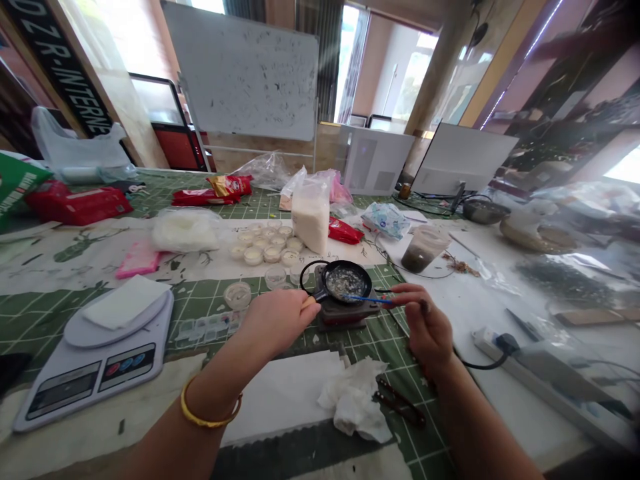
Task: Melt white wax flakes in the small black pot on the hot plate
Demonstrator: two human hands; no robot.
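A small black frying pan [349,276] rests on a little dark hot plate [345,313] in the middle of the table. Whitish, partly clear stuff lies in the pan; I cannot make out what it is. My left hand [281,315] is closed round the pan's handle, with a tan end showing at the fingers. On the right, my right hand [423,317] pinches a thin blue stick [373,301], its tip inside the pan. Left of the pan stand a clear round cup [237,294] and several small cups [273,243] filled with something pale.
A kitchen scale [100,347] sits at the left. Behind the pan stands a bag of white grains [310,217]. Crumpled tissue [355,400] and dark-handled pliers [403,402] lie in front. A power strip [540,387] and a plastic cup [424,250] are at the right.
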